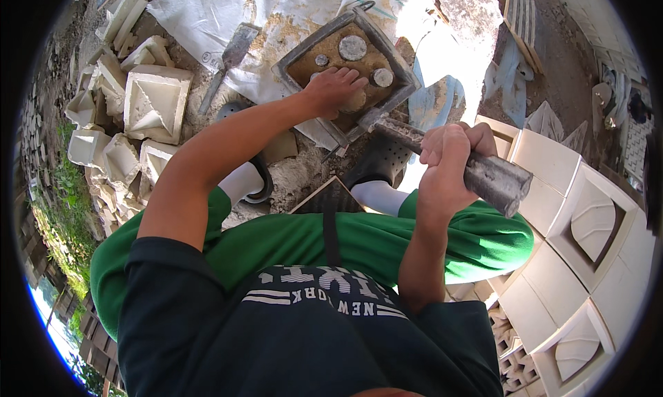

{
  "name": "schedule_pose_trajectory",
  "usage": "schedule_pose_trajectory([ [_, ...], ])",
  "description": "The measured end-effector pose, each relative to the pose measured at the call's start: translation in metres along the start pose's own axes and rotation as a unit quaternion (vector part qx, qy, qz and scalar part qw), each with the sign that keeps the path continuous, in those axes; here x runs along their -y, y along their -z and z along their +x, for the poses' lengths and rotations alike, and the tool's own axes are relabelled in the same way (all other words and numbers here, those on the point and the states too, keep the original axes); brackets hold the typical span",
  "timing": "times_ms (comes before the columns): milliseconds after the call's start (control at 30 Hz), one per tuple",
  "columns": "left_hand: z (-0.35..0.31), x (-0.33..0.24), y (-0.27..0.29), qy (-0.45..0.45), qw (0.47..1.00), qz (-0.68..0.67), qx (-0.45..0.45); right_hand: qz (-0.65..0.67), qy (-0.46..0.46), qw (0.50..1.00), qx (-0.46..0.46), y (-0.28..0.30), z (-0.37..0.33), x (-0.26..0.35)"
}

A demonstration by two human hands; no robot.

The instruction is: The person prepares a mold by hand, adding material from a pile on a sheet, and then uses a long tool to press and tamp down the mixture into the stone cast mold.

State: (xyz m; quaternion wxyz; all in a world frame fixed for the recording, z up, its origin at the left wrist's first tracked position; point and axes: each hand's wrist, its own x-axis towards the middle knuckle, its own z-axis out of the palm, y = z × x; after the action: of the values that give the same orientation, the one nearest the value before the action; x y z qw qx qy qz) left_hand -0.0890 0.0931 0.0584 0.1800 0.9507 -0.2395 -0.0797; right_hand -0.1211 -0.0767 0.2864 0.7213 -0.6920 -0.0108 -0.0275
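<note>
Ahead of me on the ground stands a square dark mould (404, 58), filled with brown sandy material (330, 43). Several round grey pieces, such as this large disc (353, 47), show at the surface of the fill. My left hand (337, 89) lies on it palm down with fingers spread, partly covering a round piece near the mould's closest side. My right hand (452, 148) is wrapped round a thick, dusty dark bar (501, 179). The bar's narrower end reaches the mould's right near corner; whether they touch, I cannot tell.
A dusty trowel (235, 51) lies left of the mould on a white sheet (200, 17). Pale cast blocks (157, 103) are heaped at the left. Patterned cream blocks (552, 279) line the right. My dark clogs (380, 165) flank the mould's near side.
</note>
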Motion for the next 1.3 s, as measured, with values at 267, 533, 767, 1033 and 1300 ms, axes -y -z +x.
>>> schedule_pose_trajectory([
  [267, 0.0, 0.0, -0.005, -0.023, 0.999, 0.006, 0.028, 0.033, 0.11, 0.993, -0.028, -0.006, -0.012, -0.017],
  [533, 0.009, -0.006, -0.003, 0.002, 0.997, -0.077, 0.019, 0.063, 0.145, 0.987, 0.016, 0.007, 0.018, -0.01],
  [767, 0.034, -0.029, 0.008, 0.187, 0.96, -0.172, 0.122, 0.048, 0.133, 0.99, -0.011, 0.021, 0.05, -0.01],
  [1033, 0.059, -0.043, 0.017, 0.136, 0.961, -0.12, 0.209, -0.044, 0.119, 0.992, -0.013, 0.005, 0.054, 0.0],
  [1300, 0.052, -0.017, 0.025, 0.138, 0.97, -0.14, 0.145, -0.057, 0.095, 0.994, -0.016, 0.006, 0.06, -0.005],
])
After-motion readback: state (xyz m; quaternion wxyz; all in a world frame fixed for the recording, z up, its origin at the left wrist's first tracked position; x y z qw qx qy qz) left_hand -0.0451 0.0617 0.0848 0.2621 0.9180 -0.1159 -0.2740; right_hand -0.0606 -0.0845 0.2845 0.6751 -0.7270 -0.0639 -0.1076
